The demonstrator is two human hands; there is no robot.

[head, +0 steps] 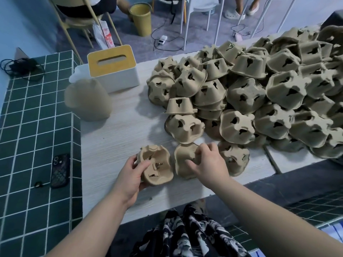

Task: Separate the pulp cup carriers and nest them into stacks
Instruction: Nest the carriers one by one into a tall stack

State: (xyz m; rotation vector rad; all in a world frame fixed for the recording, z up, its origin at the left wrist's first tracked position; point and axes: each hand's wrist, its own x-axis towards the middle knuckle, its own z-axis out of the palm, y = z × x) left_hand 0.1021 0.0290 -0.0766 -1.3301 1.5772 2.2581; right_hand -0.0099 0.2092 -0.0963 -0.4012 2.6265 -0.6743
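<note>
At the near edge of the pale wood-grain desk (pixel 111 145), seen from the head camera, the left hand (pixel 130 175) grips a pulp cup carrier (pixel 157 164) lying hollow side up, thumb curled over its rim and fingers under its left side. Just beside it, the right hand (pixel 207 162) has its grip pinched on the inner ridge of a second carrier (pixel 182 160), also hollow side up; the two carriers sit close, a narrow gap between them. Behind them a big loose heap of carriers (pixel 259 86) spreads across the desk's right half, mostly upside down, some already nested. On the far left of the desk stand a white tissue box with a yellow lid (pixel 113 71) and a blurred beige object (pixel 87 101). A dark phone (pixel 60 170) lies on the green tiled counter (pixel 27 127) to the left.
</note>
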